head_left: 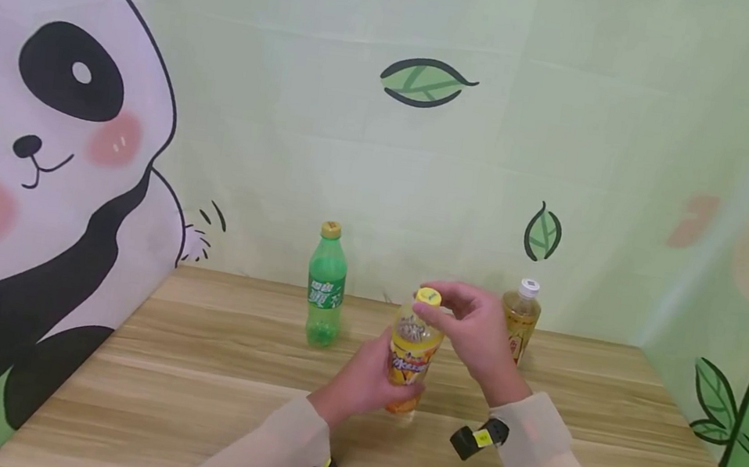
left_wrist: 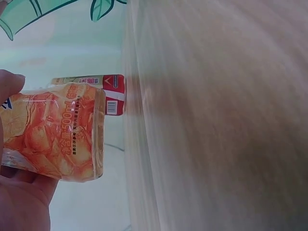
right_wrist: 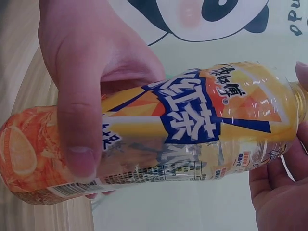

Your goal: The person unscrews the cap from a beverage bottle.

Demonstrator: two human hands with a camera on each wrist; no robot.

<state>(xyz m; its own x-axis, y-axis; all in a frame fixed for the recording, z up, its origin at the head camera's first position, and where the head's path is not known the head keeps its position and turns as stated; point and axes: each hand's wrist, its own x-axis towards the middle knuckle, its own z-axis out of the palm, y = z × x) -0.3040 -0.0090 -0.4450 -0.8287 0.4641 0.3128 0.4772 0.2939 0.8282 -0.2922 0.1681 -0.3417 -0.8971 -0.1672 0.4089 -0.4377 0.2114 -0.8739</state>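
A bottle of orange-labelled iced tea (head_left: 412, 353) leans slightly over the middle of the table. My left hand (head_left: 362, 378) grips it round its lower body, thumb across the front. In the left wrist view its base hangs clear above the tabletop. The yellow cap (head_left: 429, 296) is on the bottle's neck, and my right hand (head_left: 480, 334) pinches it between thumb and fingers. In the right wrist view the label (right_wrist: 187, 108) faces the camera, while the cap lies mostly outside the picture.
On the wooden table (head_left: 207, 369), a green soda bottle (head_left: 327, 290) with a gold cap stands at the back left. Behind my right hand is a white-capped bottle of amber drink (head_left: 522, 314), partly covered. A panda-printed cloth (head_left: 293, 96) hangs behind the table.
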